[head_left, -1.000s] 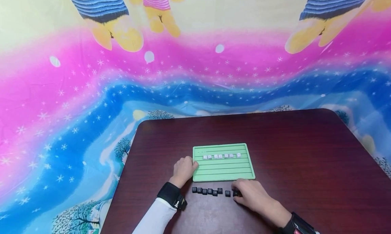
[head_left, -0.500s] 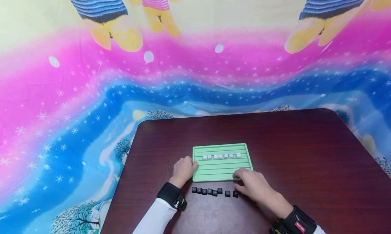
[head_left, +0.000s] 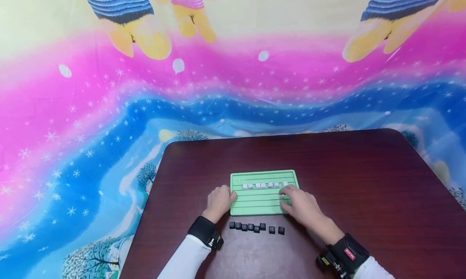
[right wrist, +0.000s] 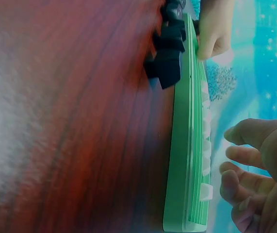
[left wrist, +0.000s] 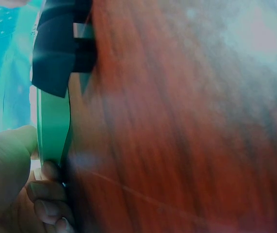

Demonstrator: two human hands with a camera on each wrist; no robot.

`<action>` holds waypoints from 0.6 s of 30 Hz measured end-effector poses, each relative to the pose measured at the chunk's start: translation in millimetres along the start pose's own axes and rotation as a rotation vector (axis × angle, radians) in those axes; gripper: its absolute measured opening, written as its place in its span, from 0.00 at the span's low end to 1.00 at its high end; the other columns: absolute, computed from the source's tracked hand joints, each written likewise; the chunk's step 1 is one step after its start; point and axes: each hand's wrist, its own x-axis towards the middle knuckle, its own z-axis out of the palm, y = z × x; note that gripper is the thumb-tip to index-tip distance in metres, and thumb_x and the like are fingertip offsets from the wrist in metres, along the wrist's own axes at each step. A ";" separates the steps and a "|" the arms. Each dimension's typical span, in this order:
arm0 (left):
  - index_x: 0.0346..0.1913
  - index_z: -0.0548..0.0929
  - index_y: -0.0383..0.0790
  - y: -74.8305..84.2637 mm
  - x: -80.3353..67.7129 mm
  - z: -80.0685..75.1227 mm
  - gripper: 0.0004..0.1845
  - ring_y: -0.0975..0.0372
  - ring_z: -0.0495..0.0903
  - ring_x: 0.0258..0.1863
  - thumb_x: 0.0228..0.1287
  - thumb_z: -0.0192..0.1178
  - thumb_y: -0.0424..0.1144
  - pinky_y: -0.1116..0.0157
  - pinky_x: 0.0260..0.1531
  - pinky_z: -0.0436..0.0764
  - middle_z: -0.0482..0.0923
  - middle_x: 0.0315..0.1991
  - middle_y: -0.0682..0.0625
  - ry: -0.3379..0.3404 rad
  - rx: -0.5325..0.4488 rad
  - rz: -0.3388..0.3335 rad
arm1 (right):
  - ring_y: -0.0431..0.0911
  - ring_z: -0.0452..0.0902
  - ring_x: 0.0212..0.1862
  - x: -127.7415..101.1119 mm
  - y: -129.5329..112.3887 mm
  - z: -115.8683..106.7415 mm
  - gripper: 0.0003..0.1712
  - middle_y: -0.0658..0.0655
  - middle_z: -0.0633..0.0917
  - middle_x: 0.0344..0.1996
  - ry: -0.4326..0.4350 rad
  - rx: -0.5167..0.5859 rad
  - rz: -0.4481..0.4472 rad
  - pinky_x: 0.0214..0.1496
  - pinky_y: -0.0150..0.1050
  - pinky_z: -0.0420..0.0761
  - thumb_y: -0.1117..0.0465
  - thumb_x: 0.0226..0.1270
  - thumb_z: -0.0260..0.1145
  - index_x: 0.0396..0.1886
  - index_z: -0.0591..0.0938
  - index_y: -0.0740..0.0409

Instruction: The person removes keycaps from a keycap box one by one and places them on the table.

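Green tray: flat on the bench, its bare slots toward the person.
Left hand: at the tray's left edge, thumb over the rim, fingers curled at the side, gripping it.
Right hand: above the tray's right part, palm inward, thumb and bent fingers apart, nothing between them.
White keycaps: seven, one row across the tray.
Black keycaps: eight, uneven line just this side of the tray.

Head view looks down; wrist views, seemingly low, share the tray.
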 end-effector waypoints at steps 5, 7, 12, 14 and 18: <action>0.12 0.56 0.49 1.5 0.5 -0.3 0.28 0.65 0.50 0.11 0.70 0.56 0.44 0.68 0.15 0.50 0.48 0.12 0.59 -0.007 0.010 -0.003 | 0.44 0.83 0.32 9.5 4.8 1.9 0.17 0.55 0.87 0.47 0.027 0.011 0.021 0.21 0.32 0.70 0.57 0.60 0.73 0.50 0.86 0.54; 0.12 0.56 0.49 1.5 0.2 -0.7 0.28 0.65 0.50 0.11 0.70 0.56 0.44 0.68 0.15 0.50 0.48 0.12 0.59 -0.006 0.011 -0.003 | 0.45 0.84 0.34 13.0 6.6 3.3 0.18 0.55 0.87 0.47 0.036 0.015 0.031 0.21 0.33 0.70 0.57 0.60 0.73 0.50 0.86 0.54; 0.13 0.56 0.49 1.1 0.1 -0.9 0.28 0.65 0.49 0.11 0.70 0.56 0.44 0.68 0.15 0.50 0.47 0.12 0.58 0.000 0.013 0.000 | 0.46 0.84 0.35 20.1 10.2 5.9 0.19 0.57 0.87 0.48 0.047 0.019 0.054 0.21 0.34 0.70 0.58 0.59 0.72 0.51 0.86 0.55; 0.13 0.56 0.49 1.1 0.5 -0.6 0.28 0.64 0.49 0.11 0.70 0.56 0.44 0.68 0.15 0.50 0.47 0.12 0.58 -0.001 0.016 -0.002 | 0.45 0.83 0.33 22.7 11.2 6.4 0.19 0.57 0.87 0.48 0.049 0.019 0.062 0.20 0.34 0.69 0.59 0.60 0.72 0.51 0.85 0.55; 0.12 0.56 0.49 1.2 0.9 0.0 0.28 0.64 0.50 0.11 0.69 0.56 0.45 0.68 0.15 0.50 0.48 0.12 0.59 -0.001 0.017 -0.008 | 0.43 0.80 0.30 27.2 13.0 6.4 0.20 0.58 0.86 0.47 0.043 0.022 0.074 0.18 0.34 0.67 0.59 0.60 0.72 0.52 0.85 0.56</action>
